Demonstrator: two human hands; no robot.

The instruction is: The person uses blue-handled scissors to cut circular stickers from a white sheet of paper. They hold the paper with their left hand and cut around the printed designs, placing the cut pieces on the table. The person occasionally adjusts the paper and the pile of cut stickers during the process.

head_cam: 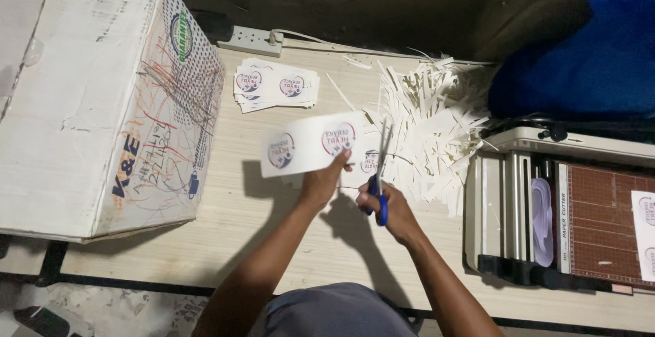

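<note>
My left hand (323, 180) holds up a white paper strip (310, 142) printed with round logos, gripping its lower right edge. My right hand (389, 204) grips blue-handled scissors (379, 173), blades pointing up beside the strip's right end. Both hands hover above a pale wooden table (225, 235). A stack of cut logo cards (276, 84) lies farther back on the table.
A large worn cardboard box (102, 98) stands at the left. A heap of white paper offcuts (430, 125) lies right of the hands. A paper cutter (566, 214) sits at the right edge. A power strip (251, 40) lies at the back. Blue cloth (587, 57) fills the upper right.
</note>
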